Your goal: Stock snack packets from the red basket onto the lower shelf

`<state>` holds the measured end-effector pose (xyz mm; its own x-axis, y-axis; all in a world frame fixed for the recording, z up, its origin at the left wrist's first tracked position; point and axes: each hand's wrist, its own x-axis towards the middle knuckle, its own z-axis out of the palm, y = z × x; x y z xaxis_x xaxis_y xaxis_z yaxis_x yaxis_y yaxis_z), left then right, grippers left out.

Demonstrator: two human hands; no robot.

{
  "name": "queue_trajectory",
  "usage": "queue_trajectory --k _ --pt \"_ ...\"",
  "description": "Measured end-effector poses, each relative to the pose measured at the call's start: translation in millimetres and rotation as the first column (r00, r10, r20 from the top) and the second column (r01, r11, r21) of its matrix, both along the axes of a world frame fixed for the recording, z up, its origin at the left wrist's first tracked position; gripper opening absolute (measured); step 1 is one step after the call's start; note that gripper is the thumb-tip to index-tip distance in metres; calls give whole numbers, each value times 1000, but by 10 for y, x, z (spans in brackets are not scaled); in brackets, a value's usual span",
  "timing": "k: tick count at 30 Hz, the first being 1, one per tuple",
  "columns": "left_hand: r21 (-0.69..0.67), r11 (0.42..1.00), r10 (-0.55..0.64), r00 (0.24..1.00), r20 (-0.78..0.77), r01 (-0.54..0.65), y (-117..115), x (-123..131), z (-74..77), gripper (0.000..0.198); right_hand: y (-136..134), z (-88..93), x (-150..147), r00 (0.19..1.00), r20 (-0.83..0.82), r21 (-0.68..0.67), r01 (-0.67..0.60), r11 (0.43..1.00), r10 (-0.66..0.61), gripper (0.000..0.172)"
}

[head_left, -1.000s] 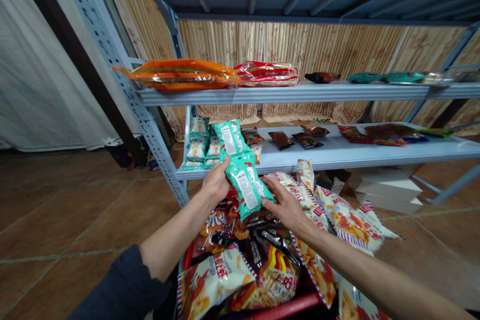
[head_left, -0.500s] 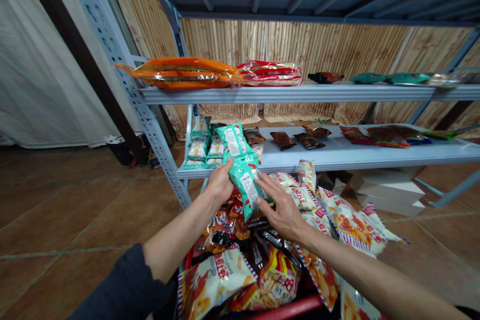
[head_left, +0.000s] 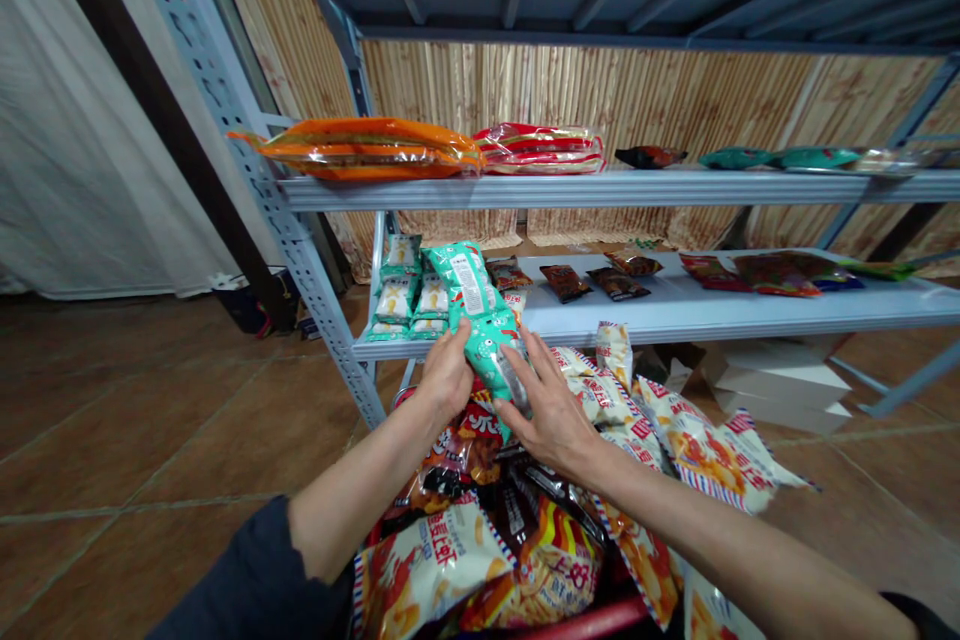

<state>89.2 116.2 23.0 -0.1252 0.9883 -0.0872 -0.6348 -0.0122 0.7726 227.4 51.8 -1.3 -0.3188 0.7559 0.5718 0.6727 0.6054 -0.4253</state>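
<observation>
**Mint-green packets rise to the shelf edge between two hands**

The pair of mint-green snack packets (head_left: 480, 310) has just moved up and a little left, and the top packet now stands tilted over the lower steel shelf (head_left: 675, 322). The lower packet sits just in front of the shelf's front edge; from here I can't tell whether the two are joined or only overlapping. The left hand (head_left: 448, 375) grips the lower packet's left side, its fingers (head_left: 459, 342) curled around the edge. The right hand (head_left: 544, 410) presses in from the other side, with its fingers (head_left: 521, 365) spread across the packet's face, not pinching.

Just left of the packets stand rows of matching green-and-white packets (head_left: 399, 292) on the same shelf, while dark sachets (head_left: 564, 282) lie further along it. Directly below the hands, a red cart (head_left: 585, 620) overflows with printed snack bags (head_left: 427, 565). Orange-and-red bulk packs (head_left: 367, 148) lie on the shelf above.
</observation>
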Motion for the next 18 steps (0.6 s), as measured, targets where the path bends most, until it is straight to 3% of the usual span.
queue_trajectory --k 9,18 --pt "20 1000 3 1000 9 -4 -79 98 8 13 93 76 -98 983 171 -3 64 998 -62 70" --pt "4 1000 24 1000 5 -24 -168 151 56 8 152 168 -166 965 227 5 130 991 -128 66"
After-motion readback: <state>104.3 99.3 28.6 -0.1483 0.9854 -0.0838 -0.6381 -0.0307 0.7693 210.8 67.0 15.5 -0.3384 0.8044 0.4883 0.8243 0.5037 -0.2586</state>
